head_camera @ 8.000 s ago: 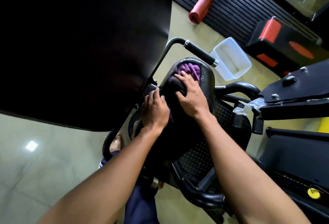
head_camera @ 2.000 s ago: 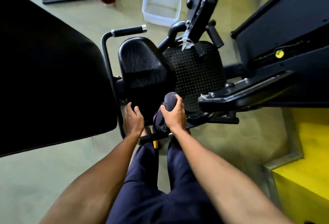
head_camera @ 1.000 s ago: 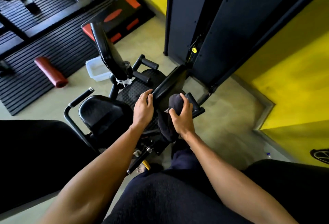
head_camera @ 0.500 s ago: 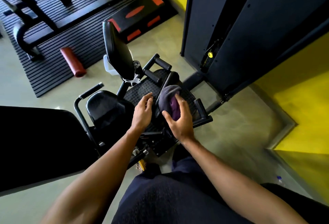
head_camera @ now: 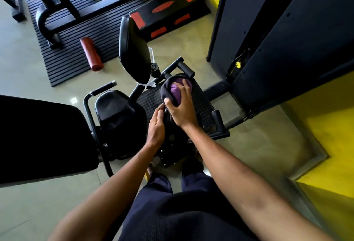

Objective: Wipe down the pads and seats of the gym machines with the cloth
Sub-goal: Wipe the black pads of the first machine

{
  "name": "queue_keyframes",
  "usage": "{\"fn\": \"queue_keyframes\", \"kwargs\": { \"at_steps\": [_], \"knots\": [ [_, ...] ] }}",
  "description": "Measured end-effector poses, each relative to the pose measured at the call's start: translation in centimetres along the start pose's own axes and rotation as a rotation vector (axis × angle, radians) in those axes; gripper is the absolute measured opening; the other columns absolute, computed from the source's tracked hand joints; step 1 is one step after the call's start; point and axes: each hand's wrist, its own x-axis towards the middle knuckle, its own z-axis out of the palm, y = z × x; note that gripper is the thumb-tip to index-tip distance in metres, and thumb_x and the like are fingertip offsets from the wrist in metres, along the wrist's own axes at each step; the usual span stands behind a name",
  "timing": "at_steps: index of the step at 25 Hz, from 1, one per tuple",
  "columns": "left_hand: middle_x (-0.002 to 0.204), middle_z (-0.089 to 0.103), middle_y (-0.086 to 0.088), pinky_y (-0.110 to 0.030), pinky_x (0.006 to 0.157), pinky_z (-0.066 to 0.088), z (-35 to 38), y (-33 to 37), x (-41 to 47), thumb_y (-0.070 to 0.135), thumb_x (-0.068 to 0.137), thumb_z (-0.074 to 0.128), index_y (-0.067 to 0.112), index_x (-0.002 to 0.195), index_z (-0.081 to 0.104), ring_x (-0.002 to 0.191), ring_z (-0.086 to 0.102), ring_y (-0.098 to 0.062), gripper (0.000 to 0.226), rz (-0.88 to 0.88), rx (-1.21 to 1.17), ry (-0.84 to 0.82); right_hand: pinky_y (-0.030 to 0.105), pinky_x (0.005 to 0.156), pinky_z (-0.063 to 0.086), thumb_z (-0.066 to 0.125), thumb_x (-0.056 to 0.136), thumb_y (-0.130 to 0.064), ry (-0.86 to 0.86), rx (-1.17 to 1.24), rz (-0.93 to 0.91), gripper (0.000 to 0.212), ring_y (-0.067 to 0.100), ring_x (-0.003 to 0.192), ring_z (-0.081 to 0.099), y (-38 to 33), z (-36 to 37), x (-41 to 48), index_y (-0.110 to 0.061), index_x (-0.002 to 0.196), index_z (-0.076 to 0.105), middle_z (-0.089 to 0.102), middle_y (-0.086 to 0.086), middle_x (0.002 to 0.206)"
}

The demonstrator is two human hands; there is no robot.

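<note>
My right hand (head_camera: 181, 104) grips a bunched grey and purple cloth (head_camera: 172, 91) and presses it onto the top of a black pad that the cloth mostly hides. My left hand (head_camera: 156, 125) rests against the near side of that same pad, fingers fairly straight. To the left stands the black machine seat (head_camera: 115, 106), with an upright black back pad (head_camera: 134, 49) beyond it. A large black pad (head_camera: 38, 135) fills the left edge.
Under the pad lies a studded black footplate (head_camera: 203, 106) with short handles. A red roller (head_camera: 91, 54) lies on a ribbed black mat (head_camera: 76, 39). A black and red step block (head_camera: 168, 20) sits behind. The dark weight stack housing (head_camera: 268, 39) and a yellow wall stand right.
My right hand has pushed the cloth farther up over the pad since half a second ago. My left hand moved closer to the right wrist. The camera view has shifted slightly.
</note>
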Motion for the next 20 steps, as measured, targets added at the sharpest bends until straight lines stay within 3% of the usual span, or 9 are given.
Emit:
{"fn": "queue_keyframes", "kwargs": {
  "at_steps": [4, 6, 8, 10, 12, 15, 17, 20],
  "knots": [
    [0.129, 0.064, 0.004, -0.022, 0.103, 0.043, -0.2, -0.2, 0.7, 0.027, 0.106, 0.04, 0.02, 0.133, 0.058, 0.122, 0.057, -0.012, 0.033, -0.037, 0.019, -0.015, 0.049, 0.121, 0.031, 0.063, 0.092, -0.043, -0.025, 0.099, -0.021, 0.072, 0.017, 0.154, 0.02, 1.5, 0.5, -6.7, -0.058, 0.149, 0.021, 0.021, 0.001, 0.167],
    [0.127, 0.064, 0.006, -0.021, 0.102, 0.043, -0.1, -0.3, 0.2, 0.029, 0.103, 0.039, 0.023, 0.13, 0.058, 0.121, 0.057, -0.009, 0.034, -0.043, 0.018, -0.01, 0.048, 0.121, 0.029, 0.061, 0.092, -0.045, -0.032, 0.131, -0.036, 0.073, 0.015, 0.154, 0.019, 2.0, 0.7, -8.3, -0.05, 0.153, 0.022, 0.021, 0.003, 0.167],
    [0.14, 0.055, 0.002, -0.019, 0.107, 0.037, 0.5, -0.4, -0.7, 0.025, 0.109, 0.035, 0.014, 0.141, 0.052, 0.13, 0.05, -0.009, 0.038, -0.075, 0.014, 0.049, 0.048, 0.122, 0.029, 0.061, 0.089, -0.046, -0.011, 0.057, -0.051, 0.068, 0.018, 0.153, 0.023, 2.3, 0.7, -5.7, -0.034, 0.151, 0.036, 0.025, 0.004, 0.165],
    [0.146, 0.05, 0.001, -0.017, 0.109, 0.034, 1.0, -0.6, -1.3, 0.029, 0.11, 0.031, 0.011, 0.146, 0.047, 0.134, 0.046, -0.007, 0.043, -0.078, 0.013, 0.074, 0.052, 0.119, 0.031, 0.063, 0.086, -0.048, -0.044, -0.001, -0.013, 0.062, 0.022, 0.148, 0.032, 1.6, 0.5, -1.5, -0.034, 0.144, 0.047, 0.032, 0.001, 0.162],
    [0.146, 0.052, 0.001, -0.022, 0.113, 0.034, 1.2, -0.5, -1.5, 0.039, 0.107, 0.031, 0.016, 0.147, 0.045, 0.134, 0.047, -0.007, 0.049, -0.064, 0.019, 0.06, 0.053, 0.111, 0.042, 0.061, 0.083, -0.055, -0.112, 0.064, 0.108, 0.054, 0.022, 0.132, 0.052, 1.0, 0.0, 2.3, -0.039, 0.134, 0.051, 0.051, -0.003, 0.148],
    [0.154, 0.042, 0.005, -0.013, 0.114, 0.027, 1.3, 0.6, -0.4, 0.027, 0.11, 0.031, 0.018, 0.153, 0.037, 0.137, 0.038, 0.003, 0.044, -0.041, 0.039, 0.045, 0.043, 0.095, 0.053, 0.053, 0.078, -0.063, -0.192, 0.205, 0.266, 0.055, 0.02, 0.107, 0.066, 1.7, -0.2, 5.6, -0.034, 0.125, 0.056, 0.069, -0.002, 0.118],
    [0.156, 0.039, 0.004, -0.015, 0.116, 0.026, 1.8, 1.5, 0.9, 0.02, 0.11, 0.031, 0.018, 0.154, 0.035, 0.14, 0.036, 0.0, 0.044, -0.025, 0.052, 0.044, 0.038, 0.093, 0.052, 0.052, 0.083, -0.057, -0.192, 0.316, 0.375, 0.053, 0.024, 0.11, 0.065, 2.7, 0.1, 5.9, -0.023, 0.123, 0.06, 0.07, 0.007, 0.119],
    [0.148, 0.048, 0.0, -0.026, 0.113, 0.037, 2.6, 2.1, 2.0, 0.027, 0.102, 0.032, 0.022, 0.152, 0.038, 0.132, 0.047, -0.009, 0.051, -0.039, 0.058, 0.126, 0.029, 0.084, 0.045, 0.054, 0.099, -0.043, -0.283, 0.352, 0.578, 0.047, 0.025, 0.111, 0.062, 4.7, 0.2, 5.1, -0.009, 0.13, 0.062, 0.066, 0.016, 0.125]
  ]
}}
